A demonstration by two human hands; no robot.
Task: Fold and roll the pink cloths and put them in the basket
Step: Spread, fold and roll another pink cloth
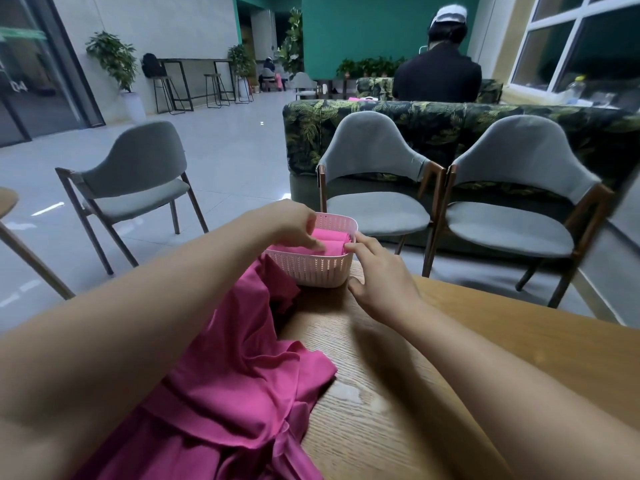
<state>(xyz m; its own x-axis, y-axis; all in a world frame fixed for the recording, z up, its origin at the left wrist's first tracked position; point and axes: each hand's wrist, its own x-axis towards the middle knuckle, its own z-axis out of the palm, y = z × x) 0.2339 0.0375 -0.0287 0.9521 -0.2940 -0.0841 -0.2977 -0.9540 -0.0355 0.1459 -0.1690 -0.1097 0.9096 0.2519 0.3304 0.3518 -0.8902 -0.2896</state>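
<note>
The left hand (291,225) reaches over the basket (311,268) from 9 o'clock, fingers extended, tips pressing a rolled pink cloth (332,239) inside; nothing is grasped. The right hand (382,275) sits at the basket's 3 o'clock side, fingers released and spread, index tip touching the rim. Loose pink cloths (235,368) lie at 7 o'clock on the wooden table (450,341). 2 grey chairs (377,188) stand at 1 o'clock before a leaf-print sofa (433,123).

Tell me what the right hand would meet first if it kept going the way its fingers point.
The basket: the right hand points at its right corner, seemingly almost touching, though depth is unclear.
</note>
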